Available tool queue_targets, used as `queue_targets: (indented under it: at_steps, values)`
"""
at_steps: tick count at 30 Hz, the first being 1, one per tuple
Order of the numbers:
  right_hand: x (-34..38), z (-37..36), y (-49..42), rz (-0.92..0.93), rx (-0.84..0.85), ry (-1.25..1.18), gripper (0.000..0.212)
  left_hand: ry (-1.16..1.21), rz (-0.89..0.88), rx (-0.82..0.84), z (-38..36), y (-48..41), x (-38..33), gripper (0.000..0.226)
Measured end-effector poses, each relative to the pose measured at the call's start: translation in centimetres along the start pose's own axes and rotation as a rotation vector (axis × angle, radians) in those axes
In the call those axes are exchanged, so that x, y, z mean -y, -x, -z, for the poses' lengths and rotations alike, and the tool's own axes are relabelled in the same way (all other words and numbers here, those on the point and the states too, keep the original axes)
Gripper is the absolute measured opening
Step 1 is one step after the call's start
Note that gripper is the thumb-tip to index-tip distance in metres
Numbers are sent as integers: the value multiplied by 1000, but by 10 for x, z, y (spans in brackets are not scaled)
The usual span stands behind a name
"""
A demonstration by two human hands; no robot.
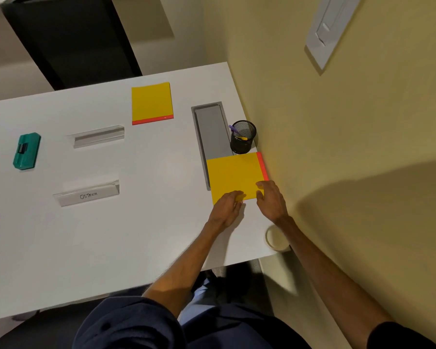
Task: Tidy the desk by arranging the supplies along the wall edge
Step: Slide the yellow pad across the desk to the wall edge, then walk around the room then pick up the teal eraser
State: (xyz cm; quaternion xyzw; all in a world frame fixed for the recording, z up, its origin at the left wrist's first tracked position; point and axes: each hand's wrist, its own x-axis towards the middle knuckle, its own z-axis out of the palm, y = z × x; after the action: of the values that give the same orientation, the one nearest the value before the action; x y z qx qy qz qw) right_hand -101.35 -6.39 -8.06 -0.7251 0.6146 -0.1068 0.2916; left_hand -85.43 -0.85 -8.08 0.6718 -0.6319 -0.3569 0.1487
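A yellow notepad point(233, 173) with a red binding lies flat against the wall, its red edge touching it. My left hand point(227, 207) and my right hand point(271, 201) both rest with fingers on the pad's near edge. A black mesh pen cup point(242, 137) holding pens stands against the wall just beyond the pad. A second yellow notepad point(152, 102) lies mid-desk further back. Two clear name holders sit to the left, one blank point(97, 137) and one reading "OSTRICH" point(87, 195). A teal stapler-like tool point(26, 151) lies at the far left.
A grey cable tray cover point(210, 132) is set into the white desk point(111, 248), partly under the near pad. A pale tape roll point(275, 239) sits by the wall at the desk's near edge. A black chair point(68, 39) stands behind the desk.
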Motion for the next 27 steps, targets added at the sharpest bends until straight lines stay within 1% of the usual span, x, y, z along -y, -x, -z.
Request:
queue_targets:
  at_steps: [4, 12, 20, 27]
  values:
    - [-2, 5, 13, 12, 3, 7, 33, 19, -6, -29, -7, 18, -7, 38]
    - [1, 11, 35, -14, 38, -26, 32, 80, 62, -36, -15, 51, -15, 40]
    - [-9, 16, 74, -83, 22, -31, 34, 36, 35, 125, -25, 75, -22, 71]
    - [-17, 14, 119, -103, -60, -41, 43, 41, 4, 151, -46, 115, -20, 78]
